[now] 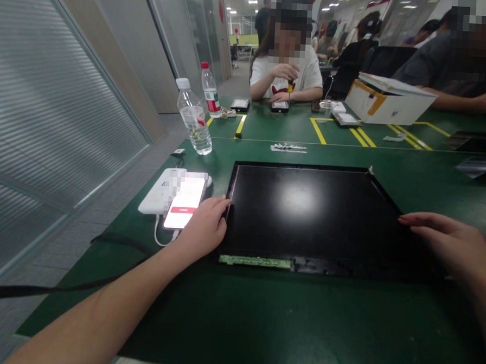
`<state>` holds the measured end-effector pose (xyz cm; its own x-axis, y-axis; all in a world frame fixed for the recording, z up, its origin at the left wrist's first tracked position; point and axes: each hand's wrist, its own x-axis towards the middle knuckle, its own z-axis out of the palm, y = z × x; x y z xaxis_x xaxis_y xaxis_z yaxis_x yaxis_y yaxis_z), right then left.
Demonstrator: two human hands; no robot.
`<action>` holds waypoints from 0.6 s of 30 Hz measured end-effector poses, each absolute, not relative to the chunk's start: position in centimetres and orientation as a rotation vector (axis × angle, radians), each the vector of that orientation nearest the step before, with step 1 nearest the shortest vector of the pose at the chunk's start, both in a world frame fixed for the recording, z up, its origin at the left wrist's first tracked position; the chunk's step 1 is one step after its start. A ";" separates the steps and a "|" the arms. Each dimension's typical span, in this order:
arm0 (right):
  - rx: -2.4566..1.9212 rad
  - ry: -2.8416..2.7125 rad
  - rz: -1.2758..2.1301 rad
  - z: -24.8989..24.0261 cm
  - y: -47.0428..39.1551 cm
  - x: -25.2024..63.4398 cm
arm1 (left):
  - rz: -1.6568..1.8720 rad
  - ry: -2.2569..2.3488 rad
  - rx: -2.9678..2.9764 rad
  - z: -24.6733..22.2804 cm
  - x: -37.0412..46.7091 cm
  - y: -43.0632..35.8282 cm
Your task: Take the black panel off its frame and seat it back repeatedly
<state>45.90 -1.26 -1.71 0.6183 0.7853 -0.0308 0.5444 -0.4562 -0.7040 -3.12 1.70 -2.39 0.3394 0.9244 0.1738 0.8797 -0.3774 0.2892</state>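
A black LCD screen panel (326,224) lies on the green table, with a thin green circuit board (255,262) along the left part of its near edge. My left hand (208,221) is closed at the panel's left edge, fingertips on the frame and thumb tucked beside it. At the opposite side, my right hand (448,233) pinches the right edge between fingers and thumb; part of that grip is hidden. Just left of my left hand, a lit phone (186,201) rests partly over a white power bank (156,194), with a white cable running between them.
Two water bottles, a nearer one (195,120) and a red-capped one (211,90), stand at the back left. Across the green table (235,323), a person holds a screwdriver (290,86) over a hard drive (280,106). A white box (388,102) sits back right. A black strap (58,290) crosses the left edge.
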 end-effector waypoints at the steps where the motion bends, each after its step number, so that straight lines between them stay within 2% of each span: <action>1: -2.173 -1.033 0.466 -1.7 -1.3 45.8 | 0.465 1.663 2.448 -2.4 -3.2 1.7; 11: -2.261 -0.993 0.373 -0.3 -1.8 44.3 | 0.403 1.768 2.303 -2.5 -3.1 1.5; 18: -2.322 -1.027 0.340 -1.5 -1.6 46.4 | 0.283 1.767 2.260 -2.1 -3.0 1.4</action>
<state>46.37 -1.59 -1.55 0.6726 0.7400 -0.0011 0.5944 -0.5412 -0.5948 -3.04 1.44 -2.10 0.2423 0.9702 -0.0058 0.9199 -0.2279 0.3191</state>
